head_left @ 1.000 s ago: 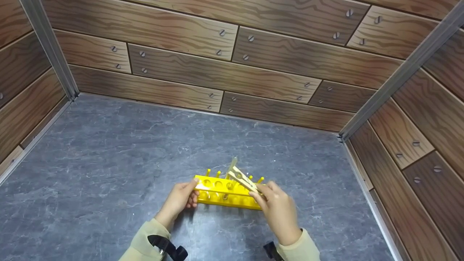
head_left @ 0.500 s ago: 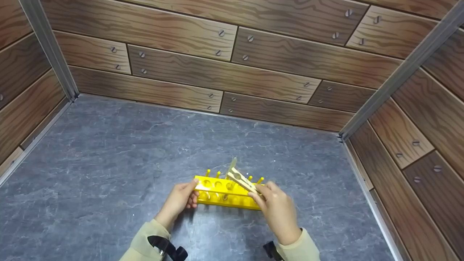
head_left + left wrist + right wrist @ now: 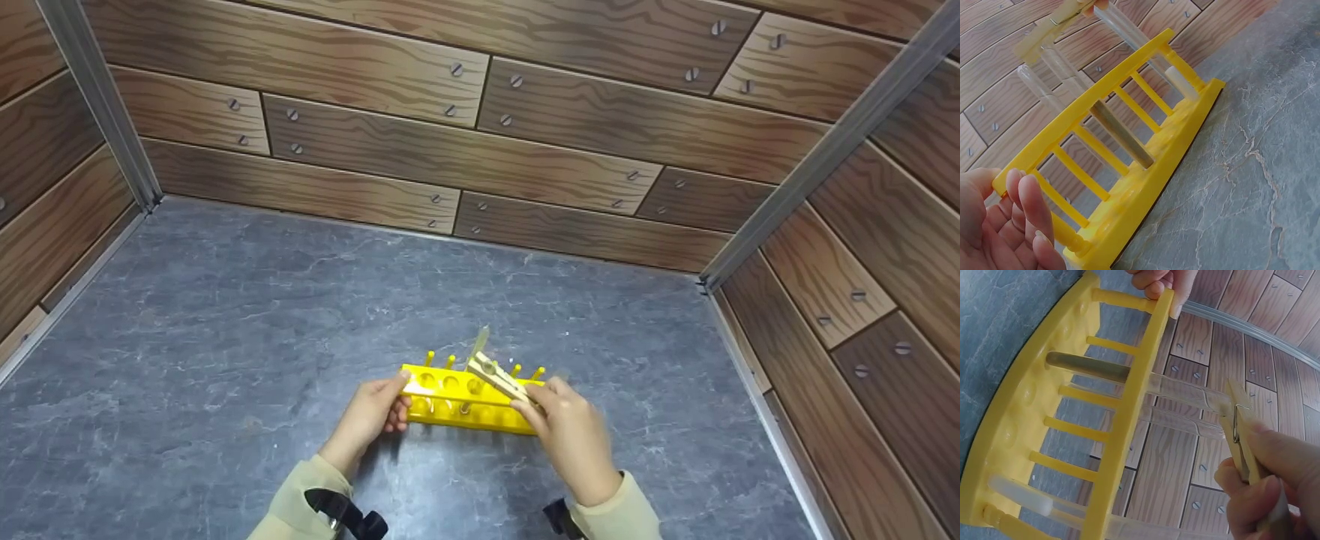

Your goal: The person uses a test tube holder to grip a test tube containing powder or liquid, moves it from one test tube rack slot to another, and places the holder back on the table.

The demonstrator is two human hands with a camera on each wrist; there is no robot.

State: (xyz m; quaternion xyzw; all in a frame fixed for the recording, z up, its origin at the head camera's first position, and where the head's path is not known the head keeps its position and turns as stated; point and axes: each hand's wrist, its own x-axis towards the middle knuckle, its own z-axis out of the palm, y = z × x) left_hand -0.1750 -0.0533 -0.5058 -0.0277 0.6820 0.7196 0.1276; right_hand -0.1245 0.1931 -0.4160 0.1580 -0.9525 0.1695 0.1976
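My left hand (image 3: 367,409) grips the left end of a yellow plastic test tube rack (image 3: 439,391), thumb on its upper bar. The fingers of my right hand (image 3: 576,435) pinch a wooden test tube holder (image 3: 1235,433) with a metal spring. Its head is at the mouth of a glass tube of grey-brown liquid (image 3: 1089,368); whether it clasps the glass I cannot tell. Next to that tube stands a clear test tube (image 3: 1179,422). A third tube with white contents (image 3: 1181,83) is in the rack near its right end.
The rack stands on a dark grey marbled tabletop (image 3: 262,315). Wood-patterned panels (image 3: 375,142) with metal edging rise at the back and both sides. Thin yellow pegs (image 3: 430,358) stick up along the rack's far side.
The wooden holder has shifted slightly down and left, and its two arms look closer together than before. My left hand and the rack have stayed in place.
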